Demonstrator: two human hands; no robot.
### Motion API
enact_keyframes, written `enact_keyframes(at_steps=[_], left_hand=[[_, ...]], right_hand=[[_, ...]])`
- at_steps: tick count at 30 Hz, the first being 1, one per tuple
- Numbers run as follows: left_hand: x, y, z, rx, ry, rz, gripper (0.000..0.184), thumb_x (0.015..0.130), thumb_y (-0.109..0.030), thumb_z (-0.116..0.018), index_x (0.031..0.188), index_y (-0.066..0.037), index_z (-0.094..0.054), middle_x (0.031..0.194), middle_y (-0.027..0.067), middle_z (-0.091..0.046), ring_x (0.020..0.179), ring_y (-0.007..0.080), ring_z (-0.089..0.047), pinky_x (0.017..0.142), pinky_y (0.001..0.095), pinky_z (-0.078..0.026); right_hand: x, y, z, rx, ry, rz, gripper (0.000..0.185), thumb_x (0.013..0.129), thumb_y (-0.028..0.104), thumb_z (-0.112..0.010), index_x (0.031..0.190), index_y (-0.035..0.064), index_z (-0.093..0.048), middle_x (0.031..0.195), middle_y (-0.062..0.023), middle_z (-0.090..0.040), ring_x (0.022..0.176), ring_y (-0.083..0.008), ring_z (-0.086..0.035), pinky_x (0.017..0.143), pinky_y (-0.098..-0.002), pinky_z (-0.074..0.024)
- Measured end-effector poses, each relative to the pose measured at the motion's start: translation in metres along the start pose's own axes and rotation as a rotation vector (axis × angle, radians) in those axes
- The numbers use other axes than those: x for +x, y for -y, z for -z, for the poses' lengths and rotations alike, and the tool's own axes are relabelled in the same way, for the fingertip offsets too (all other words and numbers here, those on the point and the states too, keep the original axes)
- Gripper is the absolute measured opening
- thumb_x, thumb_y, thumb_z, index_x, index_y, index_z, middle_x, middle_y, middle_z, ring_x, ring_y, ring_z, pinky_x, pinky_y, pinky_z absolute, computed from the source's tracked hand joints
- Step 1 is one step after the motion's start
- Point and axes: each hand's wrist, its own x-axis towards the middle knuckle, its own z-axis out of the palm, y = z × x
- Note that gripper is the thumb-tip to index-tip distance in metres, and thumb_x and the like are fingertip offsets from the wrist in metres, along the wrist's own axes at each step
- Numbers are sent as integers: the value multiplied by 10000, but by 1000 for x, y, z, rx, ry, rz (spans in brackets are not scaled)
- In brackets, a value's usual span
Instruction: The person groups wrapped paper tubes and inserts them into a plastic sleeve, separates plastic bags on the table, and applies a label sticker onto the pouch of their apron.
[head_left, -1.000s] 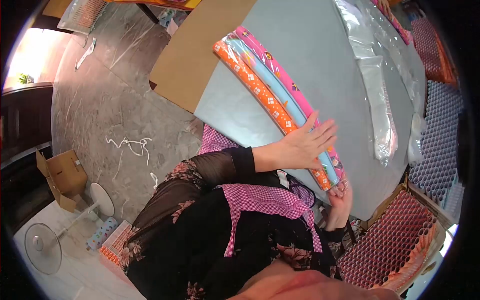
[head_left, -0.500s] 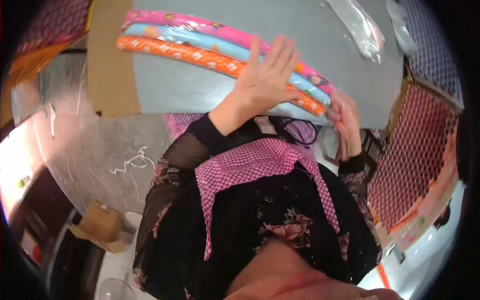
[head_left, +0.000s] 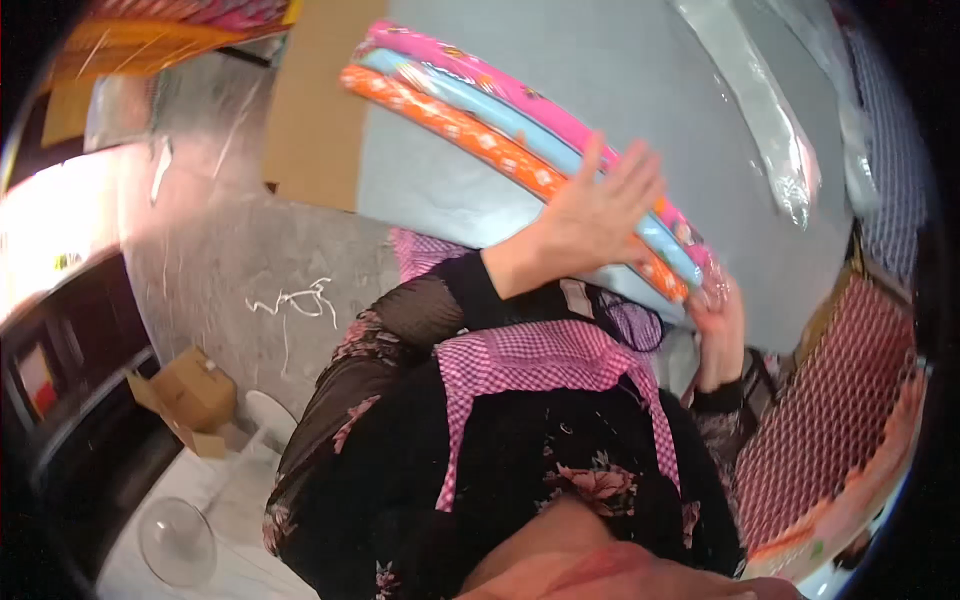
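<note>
Three long, thin printed rolls lie side by side on the grey tabletop: a pink roll [head_left: 500, 82], a light blue roll [head_left: 470, 98] and an orange roll [head_left: 450, 122]. Shiny clear plastic covers them. My left hand [head_left: 598, 212] rests flat across the rolls toward their right end, fingers stretched out and holding nothing. At that right end, my right hand [head_left: 722, 312] has its fingers bent around a crinkled clear plastic end [head_left: 712, 284] of the wrapping. Its fingertips are partly hidden by the plastic.
Clear plastic sleeves [head_left: 770, 130] lie on the grey table [head_left: 670, 80] at the right. Brown cardboard [head_left: 315, 110] covers its left side. Red netted material [head_left: 830, 400] stands at lower right. White string [head_left: 300, 300] and an open cardboard box [head_left: 190, 395] are at lower left.
The camera view has turned, so the table, rolls and hands appear lower and more slanted. My left hand remains flat over the rolls, and my right hand stays at their right end.
</note>
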Motion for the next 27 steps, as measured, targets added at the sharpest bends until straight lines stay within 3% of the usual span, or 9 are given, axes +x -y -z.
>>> enact_keyframes(at_steps=[4,7,15,17,19,22,24,26,27], left_hand=[[-2,-4,0,15,-1,27,819,778,-642,-546,1292,-4,-554,1404,168,-486,1375,352,-342,1088,665,-188],[-5,-5,-4,-36,-39,32,804,781,-630,-548,1288,-7,-557,1401,177,-486,1375,356,-342,1084,668,-191],[-5,2,-1,13,20,43,786,772,-604,-582,1292,-15,-557,1404,144,-498,1377,324,-366,1091,660,-189],[-6,4,-6,-32,35,81,777,768,-587,-599,1291,-14,-557,1395,136,-507,1370,318,-375,1088,671,-180],[-4,3,-4,-103,59,45,766,762,-573,-610,1277,-7,-567,1381,142,-515,1354,325,-391,1081,684,-177],[0,2,3,-8,89,48,786,747,-595,-622,1266,-6,-564,1379,143,-513,1345,322,-398,1088,675,-165],[2,1,6,39,103,90,814,740,-598,-639,1293,-10,-536,1397,137,-496,1346,315,-396,1098,654,-161],[9,-3,10,108,163,90,841,742,-593,-651,1334,-16,-497,1427,127,-470,1369,311,-373,1108,634,-155],[9,-4,12,115,202,104,843,748,-584,-647,1352,-20,-481,1435,124,-463,1380,309,-361,1113,629,-147]], right_hand=[[-2,1,4,49,18,-13,51,905,111,-602,859,105,-580,533,54,-409,376,-66,-348,355,-220,-281],[-7,-7,-2,-158,34,139,48,954,153,-550,937,109,-560,561,76,-375,391,-35,-288,347,-192,-211],[-14,-9,-27,-110,-204,204,79,952,161,-582,886,123,-560,590,88,-414,414,-25,-301,368,-177,-240],[-5,-9,-13,-221,71,226,107,950,160,-584,854,128,-547,601,75,-422,429,-20,-314,378,-174,-249],[-16,-3,-44,-234,-67,174,123,942,145,-589,835,122,-531,604,67,-405,437,-18,-310,384,-171,-248],[-15,-6,-38,-172,-10,174,152,917,77,-588,801,123,-503,611,64,-387,450,-19,-284,390,-168,-230],[-18,-3,-44,-221,17,152,57,911,52,-577,870,92,-568,622,70,-404,467,-14,-304,401,-167,-226],[-13,-10,-34,-197,75,205,98,914,45,-553,971,48,-632,645,82,-430,496,-2,-332,414,-175,-219],[-13,-14,-29,-323,145,343,137,909,137,-584,975,40,-655,643,70,-458,483,-18,-367,407,-183,-248]])
